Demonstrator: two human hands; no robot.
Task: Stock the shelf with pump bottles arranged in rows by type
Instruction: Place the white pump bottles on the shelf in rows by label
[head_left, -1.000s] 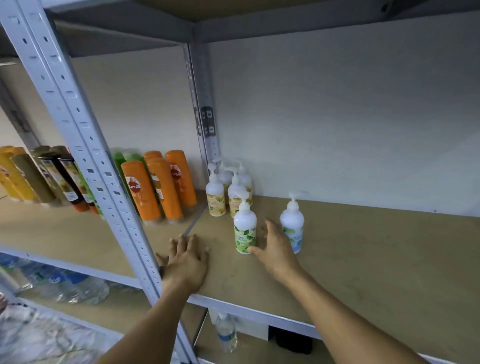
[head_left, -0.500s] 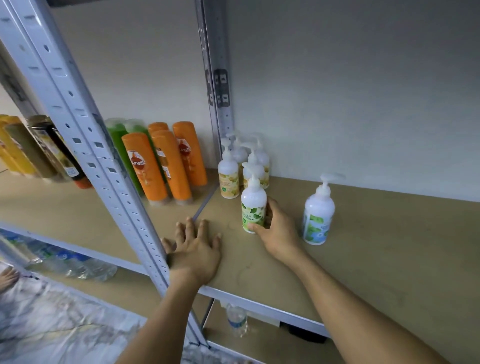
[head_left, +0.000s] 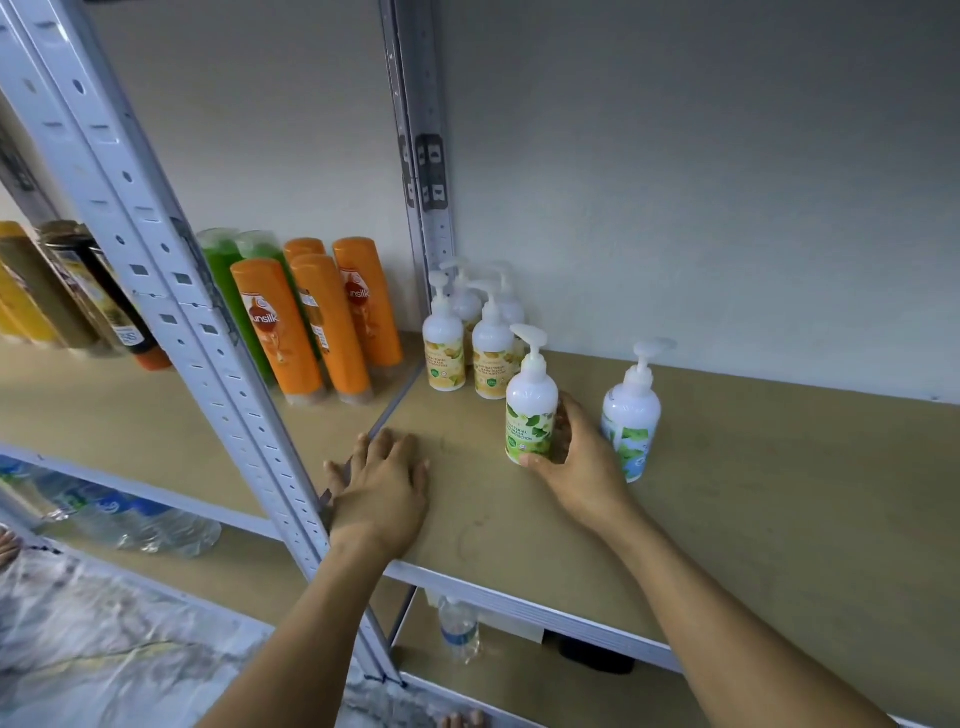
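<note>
On shelf (head_left: 727, 493) | right hand (head_left: 582, 462) grips green-leaf pump bottle (head_left: 530, 410) | orange bottles (head_left: 275, 332): "unsilk"

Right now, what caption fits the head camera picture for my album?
Right hand grips a green-label pump bottle on the shelf while the left hand rests flat nearby.

Bare shelf board (head_left: 779, 493) right of blue-label bottle (head_left: 630, 415)

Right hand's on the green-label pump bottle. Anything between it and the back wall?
Yes. The white yellow-label pump bottles stand right behind the white green-label pump bottle the right hand grips. Right of them the brown shelf board runs bare to the wall; the blue-label pump bottle stands further right.
</note>
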